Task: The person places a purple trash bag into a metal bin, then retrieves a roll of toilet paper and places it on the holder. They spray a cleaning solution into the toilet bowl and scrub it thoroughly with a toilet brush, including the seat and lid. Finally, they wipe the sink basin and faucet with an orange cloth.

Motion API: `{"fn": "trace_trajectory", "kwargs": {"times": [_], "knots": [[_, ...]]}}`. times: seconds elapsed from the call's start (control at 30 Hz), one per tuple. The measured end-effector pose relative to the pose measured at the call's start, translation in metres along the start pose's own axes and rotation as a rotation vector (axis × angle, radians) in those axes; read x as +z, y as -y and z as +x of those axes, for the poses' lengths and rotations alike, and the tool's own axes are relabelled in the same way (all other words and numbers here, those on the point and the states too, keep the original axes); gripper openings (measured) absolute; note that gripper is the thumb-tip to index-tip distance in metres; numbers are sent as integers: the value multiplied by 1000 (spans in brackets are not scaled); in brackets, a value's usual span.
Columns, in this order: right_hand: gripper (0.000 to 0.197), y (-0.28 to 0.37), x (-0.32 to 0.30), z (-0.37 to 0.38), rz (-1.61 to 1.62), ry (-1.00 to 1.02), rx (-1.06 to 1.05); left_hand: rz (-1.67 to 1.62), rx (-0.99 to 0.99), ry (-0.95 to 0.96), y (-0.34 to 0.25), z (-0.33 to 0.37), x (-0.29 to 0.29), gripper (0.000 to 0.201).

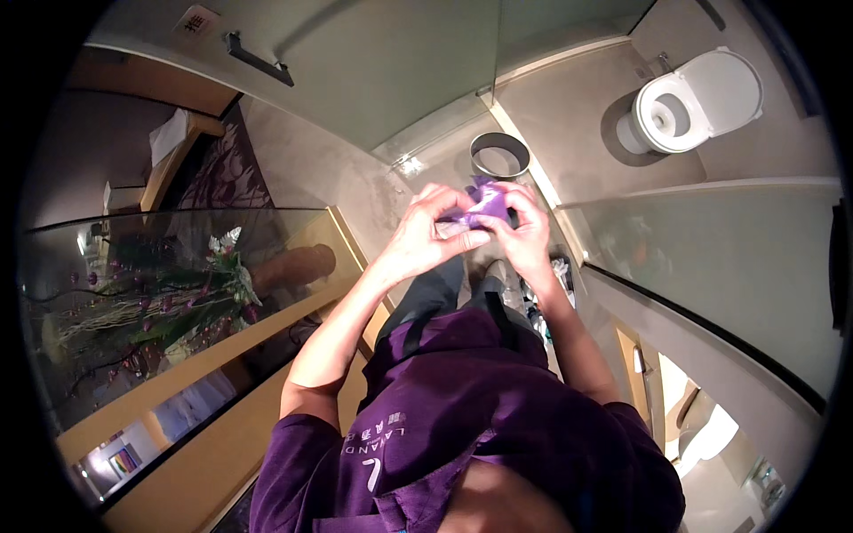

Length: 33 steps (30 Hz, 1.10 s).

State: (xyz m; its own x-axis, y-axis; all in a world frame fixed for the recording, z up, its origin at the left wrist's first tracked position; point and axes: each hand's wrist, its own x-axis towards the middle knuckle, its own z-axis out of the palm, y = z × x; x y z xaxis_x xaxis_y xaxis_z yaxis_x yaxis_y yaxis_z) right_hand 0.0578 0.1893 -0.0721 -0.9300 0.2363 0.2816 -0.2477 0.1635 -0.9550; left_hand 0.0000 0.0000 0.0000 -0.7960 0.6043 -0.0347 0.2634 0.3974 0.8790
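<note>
My left grip (425, 233) has thumb and fingers pinched together on a crumpled piece of purple film (491, 202), and my right grip (526, 226) is clamped on its other side. The film is held up in the air between my two hands, over the floor (355, 147), bunched, with pale glints on its folds. As far as I can judge, getting hold of it with both hands is done; it is not yet spread flat, and whether it has an opening I cannot tell.

Beyond my fingers a round bin (499, 141) stands upright on the floor, just beside the pale sill (548, 197) that edges this part of it. I see its bare inner wall and nothing purple over its rim. Near my right foot lies a clutter of small things, too blurred to name.

Farther off, across the sill, is a white toilet (697, 108) with its lid raised. To my left, plants (233, 266) show at the glass-topped table (298, 233), near its far edge.
</note>
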Motion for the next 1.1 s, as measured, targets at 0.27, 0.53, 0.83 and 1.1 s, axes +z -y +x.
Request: {"fn": "trace_trajectory", "kwargs": {"times": [0.27, 0.53, 0.83, 1.1], "knots": [[35, 3, 34, -26, 181, 572, 313, -445, -407, -51, 7, -5, -7, 16], [10, -99, -41, -131, -858, 944, 160, -169, -242, -585, 24, -26, -74, 15], [17, -139, -140, -169, -1011, 362, 685, -9, -296, -365, 126, -41, -51, 13], [21, -9, 37, -39, 342, 297, 680, -1090, -706, -126, 56, -5, 34, 23]]}}
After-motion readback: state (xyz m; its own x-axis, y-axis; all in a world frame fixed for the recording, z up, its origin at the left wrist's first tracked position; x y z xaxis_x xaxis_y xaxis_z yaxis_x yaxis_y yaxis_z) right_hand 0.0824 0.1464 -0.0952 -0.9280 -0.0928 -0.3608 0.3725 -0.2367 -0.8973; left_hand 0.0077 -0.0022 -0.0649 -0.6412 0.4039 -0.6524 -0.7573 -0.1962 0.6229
